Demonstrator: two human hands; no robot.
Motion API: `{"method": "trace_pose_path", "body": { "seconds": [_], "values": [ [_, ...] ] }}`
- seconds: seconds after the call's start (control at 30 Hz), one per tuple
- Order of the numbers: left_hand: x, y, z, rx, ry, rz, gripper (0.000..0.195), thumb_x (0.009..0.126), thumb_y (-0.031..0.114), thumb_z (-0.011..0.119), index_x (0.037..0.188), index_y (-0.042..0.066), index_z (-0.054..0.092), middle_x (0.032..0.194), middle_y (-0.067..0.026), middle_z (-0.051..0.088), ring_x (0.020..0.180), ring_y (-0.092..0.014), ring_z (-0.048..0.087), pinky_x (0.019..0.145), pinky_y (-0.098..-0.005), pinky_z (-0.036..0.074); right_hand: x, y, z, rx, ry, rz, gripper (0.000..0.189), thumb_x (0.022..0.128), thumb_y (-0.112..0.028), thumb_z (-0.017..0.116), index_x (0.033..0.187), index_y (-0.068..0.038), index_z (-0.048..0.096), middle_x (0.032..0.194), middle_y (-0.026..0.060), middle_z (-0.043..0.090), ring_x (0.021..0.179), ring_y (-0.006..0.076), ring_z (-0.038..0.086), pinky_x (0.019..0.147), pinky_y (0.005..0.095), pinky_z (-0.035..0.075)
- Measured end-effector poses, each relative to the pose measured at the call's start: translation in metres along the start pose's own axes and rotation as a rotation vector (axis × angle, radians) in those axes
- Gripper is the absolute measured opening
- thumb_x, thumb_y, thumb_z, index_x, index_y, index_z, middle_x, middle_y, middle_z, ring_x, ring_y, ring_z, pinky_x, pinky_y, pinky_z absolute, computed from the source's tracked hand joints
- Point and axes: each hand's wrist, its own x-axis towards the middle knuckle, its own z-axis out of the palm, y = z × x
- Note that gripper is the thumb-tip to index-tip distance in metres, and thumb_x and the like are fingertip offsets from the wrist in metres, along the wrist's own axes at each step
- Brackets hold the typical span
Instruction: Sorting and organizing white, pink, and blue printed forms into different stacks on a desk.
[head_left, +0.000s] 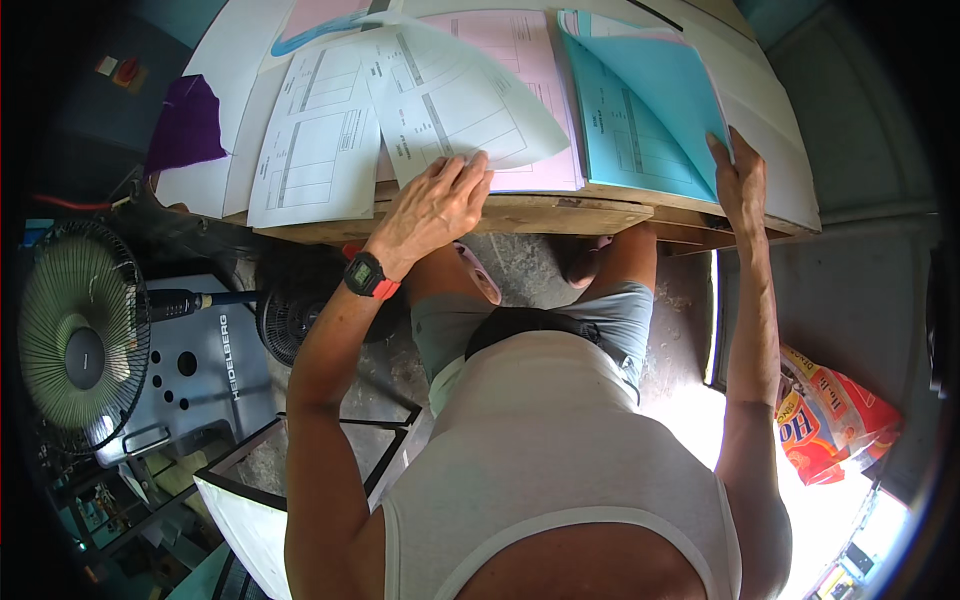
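My left hand (442, 202), with a watch at its wrist, is on a white printed form sheet (442, 97); the sheet's far edge curls up over a pile of pink forms (553, 169). Whether its fingers pinch the sheet cannot be told. Left of it lie more white forms (322, 157) with printed tables. At the right, my right hand (739, 169) grips the near right edge of blue-green forms (675, 82), thumb on top, the upper sheets folded back over a printed one below.
The wooden table (525, 217) has a curved front edge. A purple cloth (187, 124) lies at its left. A standing fan (84, 337) is at lower left, near a black-edged white box (240, 487). Red plastic bags (832, 420) are at the right.
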Motion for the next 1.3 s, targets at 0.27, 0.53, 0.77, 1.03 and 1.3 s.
{"method": "trace_pose_path", "body": {
  "seconds": [0.27,0.53,0.77,1.03,1.3],
  "values": [
    [-0.009,-0.006,0.005,-0.019,0.017,-0.026,0.041,0.085,0.004,0.064,0.126,-0.001,0.066,0.138,-0.0107,0.059,0.117,-0.026,0.063,0.098,-0.0370,0.058,0.061,-0.056,0.045,0.099,0.081,-0.026,0.026,0.096,-0.020,0.065,0.116,-0.004,0.069,0.082,0.0238,0.068,0.075,0.0391,0.066,0.074,0.0448,0.052],
    [-0.003,0.014,0.007,-0.047,0.046,-0.092,0.036,0.089,0.008,0.062,0.124,0.002,0.068,0.140,-0.0084,0.059,0.124,-0.026,0.059,0.105,-0.0490,0.051,0.086,-0.118,0.101,-0.014,-0.015,-0.328,0.027,0.091,-0.011,0.063,0.117,-0.011,0.069,0.081,0.0211,0.071,0.076,0.0396,0.071,0.069,0.0474,0.057],
    [-0.017,0.023,0.024,-0.059,0.239,-0.094,0.020,0.089,0.015,0.066,0.105,0.006,0.075,0.120,-0.0073,0.067,0.112,-0.026,0.064,0.102,-0.0561,0.050,0.009,-0.154,0.109,-0.133,-0.409,-0.624,0.034,0.079,-0.005,0.067,0.113,-0.006,0.067,0.085,0.0161,0.074,0.076,0.0347,0.073,0.069,0.0450,0.060],
    [-0.009,0.017,-0.008,-0.109,0.316,-0.281,0.021,0.087,0.025,0.076,0.103,0.011,0.075,0.113,-0.0009,0.070,0.108,-0.025,0.064,0.097,-0.0559,0.049,-0.028,-0.164,0.087,-0.001,-0.372,-0.676,0.030,0.081,-0.012,0.069,0.109,-0.001,0.065,0.102,0.0159,0.071,0.096,0.0336,0.071,0.080,0.0438,0.057],
    [0.062,0.084,-0.014,-0.165,0.408,-0.024,0.033,0.086,0.034,0.078,0.108,0.011,0.074,0.119,-0.0037,0.068,0.110,-0.023,0.061,0.101,-0.0483,0.048,0.057,-0.159,0.081,-0.225,-0.150,-1.138,0.022,0.089,-0.018,0.054,0.101,-0.005,0.065,0.089,0.0101,0.071,0.083,0.0270,0.072,0.068,0.0379,0.057]
  ]
}}
